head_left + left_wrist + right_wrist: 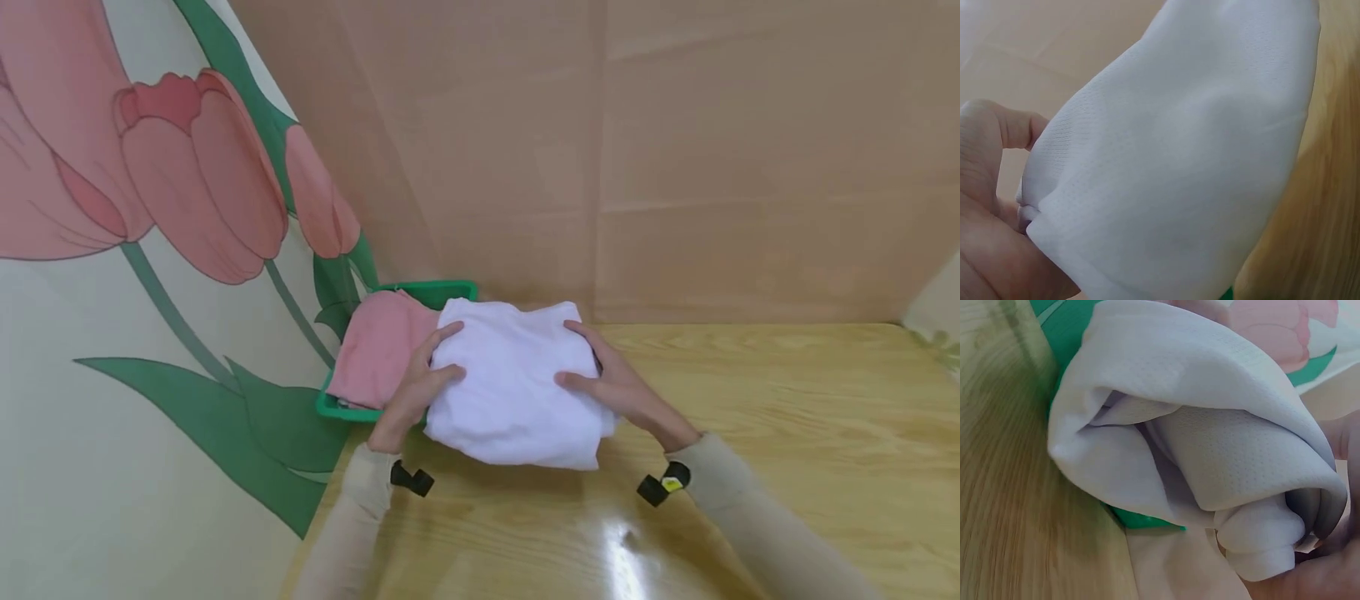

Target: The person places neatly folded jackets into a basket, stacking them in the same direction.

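Observation:
A folded white cloth garment (517,392) is held up between both hands, over the table and beside the right part of a green basket (352,413). At its left edge my left hand (420,379) grips it, thumb on top and the other fingers partly hidden. My right hand (618,383) grips the opposite edge the same way. Several folded layers of the white garment (1229,450) show in the right wrist view. In the left wrist view its smooth side (1179,156) bulges past the hand. A folded pink garment (382,346) lies in the basket.
The basket stands at the table's back left corner, close to a wall with painted tulips (202,167). Behind the wooden table (787,433) hangs a brown sheet (750,167). Each wrist wears a small black camera strap.

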The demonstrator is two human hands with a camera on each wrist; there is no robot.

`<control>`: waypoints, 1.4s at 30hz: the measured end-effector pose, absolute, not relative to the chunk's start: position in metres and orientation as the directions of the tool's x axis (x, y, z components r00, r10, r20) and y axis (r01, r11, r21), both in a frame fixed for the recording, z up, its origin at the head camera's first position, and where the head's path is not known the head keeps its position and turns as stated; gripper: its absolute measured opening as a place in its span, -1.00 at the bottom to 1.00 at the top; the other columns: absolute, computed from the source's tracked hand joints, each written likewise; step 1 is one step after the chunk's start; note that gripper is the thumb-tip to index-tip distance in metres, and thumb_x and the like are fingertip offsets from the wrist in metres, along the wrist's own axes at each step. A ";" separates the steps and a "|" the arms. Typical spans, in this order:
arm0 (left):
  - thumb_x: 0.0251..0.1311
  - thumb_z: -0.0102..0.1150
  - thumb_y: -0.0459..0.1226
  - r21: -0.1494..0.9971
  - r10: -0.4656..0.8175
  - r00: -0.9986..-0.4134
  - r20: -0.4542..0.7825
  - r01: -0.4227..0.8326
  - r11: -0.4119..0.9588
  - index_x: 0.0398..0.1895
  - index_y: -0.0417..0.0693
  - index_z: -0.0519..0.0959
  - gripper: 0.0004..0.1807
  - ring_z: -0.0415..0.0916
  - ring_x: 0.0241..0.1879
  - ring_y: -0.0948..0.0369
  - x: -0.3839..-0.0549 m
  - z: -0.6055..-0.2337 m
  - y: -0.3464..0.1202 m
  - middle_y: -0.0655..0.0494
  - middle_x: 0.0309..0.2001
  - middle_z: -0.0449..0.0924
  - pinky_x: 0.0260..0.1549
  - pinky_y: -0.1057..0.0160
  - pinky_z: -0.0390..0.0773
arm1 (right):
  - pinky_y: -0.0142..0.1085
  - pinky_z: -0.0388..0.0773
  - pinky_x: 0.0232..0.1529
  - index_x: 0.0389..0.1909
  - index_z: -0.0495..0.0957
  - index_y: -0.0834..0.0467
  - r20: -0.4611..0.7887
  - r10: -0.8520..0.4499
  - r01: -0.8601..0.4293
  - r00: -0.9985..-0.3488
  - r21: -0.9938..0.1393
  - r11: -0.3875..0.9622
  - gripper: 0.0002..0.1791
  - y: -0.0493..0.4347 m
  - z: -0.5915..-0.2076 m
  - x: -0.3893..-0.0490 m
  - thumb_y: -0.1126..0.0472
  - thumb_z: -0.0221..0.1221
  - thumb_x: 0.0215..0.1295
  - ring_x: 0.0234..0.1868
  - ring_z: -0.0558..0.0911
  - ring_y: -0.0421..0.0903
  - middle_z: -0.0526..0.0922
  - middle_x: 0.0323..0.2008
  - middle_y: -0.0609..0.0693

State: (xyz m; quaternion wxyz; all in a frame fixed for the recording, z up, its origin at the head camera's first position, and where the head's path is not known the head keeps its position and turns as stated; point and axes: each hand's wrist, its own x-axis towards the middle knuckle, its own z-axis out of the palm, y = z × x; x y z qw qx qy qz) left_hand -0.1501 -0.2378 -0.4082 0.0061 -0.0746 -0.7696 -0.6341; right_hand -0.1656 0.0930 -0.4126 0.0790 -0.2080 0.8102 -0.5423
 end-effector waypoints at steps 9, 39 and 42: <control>0.25 0.30 -0.43 0.964 0.024 -0.992 0.121 0.123 0.237 0.50 0.23 0.53 -0.27 0.19 0.47 -0.12 -0.151 -0.400 -0.269 -0.03 0.59 0.23 0.48 -0.27 0.18 | 0.35 0.26 0.47 0.74 -0.01 -0.09 0.094 -0.464 -0.233 -0.881 -0.939 0.252 0.01 0.069 -0.408 -0.168 0.07 0.38 0.45 0.56 0.24 0.29 0.02 0.70 0.22; 0.32 0.25 -0.37 0.930 -0.224 -0.970 0.095 0.007 0.366 0.46 -0.04 0.55 -0.40 0.20 0.54 -0.08 -0.189 -0.361 -0.361 -0.09 0.59 0.32 0.59 -0.18 0.10 | 0.24 0.57 0.29 0.73 0.04 -0.17 0.147 -0.458 -0.186 -0.877 -0.982 0.042 0.03 -0.043 -0.411 -0.230 0.11 0.43 0.38 0.46 0.42 0.22 0.21 0.63 0.09; 0.34 0.24 -0.37 0.927 -0.244 -0.964 0.103 0.004 0.374 0.49 -0.08 0.51 -0.39 0.18 0.55 -0.11 -0.191 -0.357 -0.368 -0.11 0.61 0.29 0.59 -0.20 0.08 | 0.25 0.54 0.32 0.73 0.02 -0.16 0.155 -0.472 -0.182 -0.868 -0.983 0.012 0.05 -0.053 -0.411 -0.237 0.13 0.44 0.37 0.49 0.38 0.20 0.18 0.65 0.07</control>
